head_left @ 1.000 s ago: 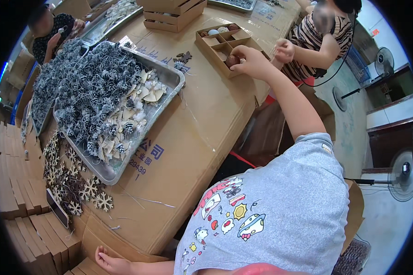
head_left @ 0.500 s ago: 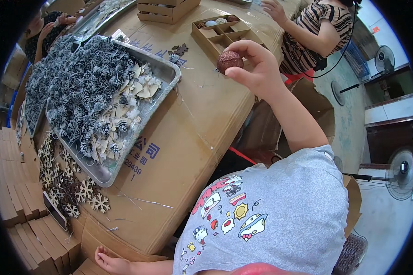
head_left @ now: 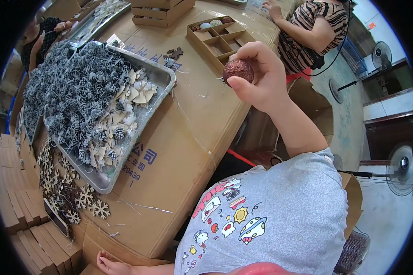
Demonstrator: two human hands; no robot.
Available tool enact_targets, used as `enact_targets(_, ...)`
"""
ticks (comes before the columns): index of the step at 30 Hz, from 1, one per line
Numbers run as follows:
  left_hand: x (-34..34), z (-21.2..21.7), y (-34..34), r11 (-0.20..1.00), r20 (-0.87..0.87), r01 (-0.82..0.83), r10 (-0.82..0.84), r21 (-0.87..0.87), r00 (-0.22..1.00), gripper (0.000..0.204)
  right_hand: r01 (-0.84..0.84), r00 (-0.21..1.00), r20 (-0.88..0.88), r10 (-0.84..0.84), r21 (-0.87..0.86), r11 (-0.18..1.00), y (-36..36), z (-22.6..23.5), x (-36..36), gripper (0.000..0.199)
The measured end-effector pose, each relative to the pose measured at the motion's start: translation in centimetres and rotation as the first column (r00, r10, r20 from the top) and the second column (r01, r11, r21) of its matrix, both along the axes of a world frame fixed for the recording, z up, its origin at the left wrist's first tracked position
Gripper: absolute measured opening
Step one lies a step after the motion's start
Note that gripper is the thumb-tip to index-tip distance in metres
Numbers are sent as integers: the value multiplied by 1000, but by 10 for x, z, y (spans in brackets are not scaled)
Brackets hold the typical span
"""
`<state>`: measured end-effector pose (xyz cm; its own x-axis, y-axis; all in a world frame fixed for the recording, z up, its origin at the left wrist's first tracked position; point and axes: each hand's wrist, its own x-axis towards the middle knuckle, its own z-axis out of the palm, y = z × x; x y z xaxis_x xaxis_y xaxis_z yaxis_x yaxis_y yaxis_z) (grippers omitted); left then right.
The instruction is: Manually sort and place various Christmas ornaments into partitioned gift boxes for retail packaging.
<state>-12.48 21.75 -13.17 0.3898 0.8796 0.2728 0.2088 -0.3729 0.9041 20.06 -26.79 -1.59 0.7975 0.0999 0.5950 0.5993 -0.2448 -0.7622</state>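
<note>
My right hand [head_left: 260, 78] is raised above the cardboard-covered table [head_left: 192, 133], thumb and fingers closed around a brown glittery ball [head_left: 237, 70]. Just beyond it stands a divided cardboard box [head_left: 218, 39] with a few balls in its far compartments. My left hand [head_left: 106, 265] lies at the table's near edge at the bottom of the view, holding nothing. A metal tray [head_left: 163, 80] left of the ball is heaped with frosted pinecones [head_left: 73, 96] and pale wooden cut-outs [head_left: 135, 94].
Wooden snowflakes [head_left: 85, 199] lie near the tray's front corner, beside stacked flat boxes [head_left: 13, 215]. A person in a striped top [head_left: 314, 27] sits at the far right; another person [head_left: 39, 34] is at the far left. Floor fans [head_left: 401, 165] stand to the right.
My right hand drew back from the divided box toward me, bringing the brown glittery ball up with it. The left hand stayed put.
</note>
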Motion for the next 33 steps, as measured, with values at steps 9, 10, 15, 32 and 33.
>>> enact_targets(9, 24, 21, -37, 987, 8, -93, 93, 132, 996, 17, 331, 804, -589, -74, 341, 880, -64, -51, 57, 30)
enact_targets(10, 23, 24, -38, 987, 0, -89, 90, 134, 996, 17, 385, 712, -697, 83, 487, 784, -65, -54, 50, 31)
enact_targets(15, 24, 25, -41, 996, 44, -80, 78, 46, 996, 18, 256, 817, -560, 139, 568, 783, -75, -61, 39, 29)
enact_targets(32, 22, 17, -31, 945, 50, -183, 176, 270, 983, 18, 98, 813, -417, 407, 787, 609, -82, -65, 22, 36)
enact_targets(33, 23, 17, -32, 940, 51, -170, 162, 296, 985, 19, 99, 814, -409, 411, 797, 596, -81, -65, 21, 36)
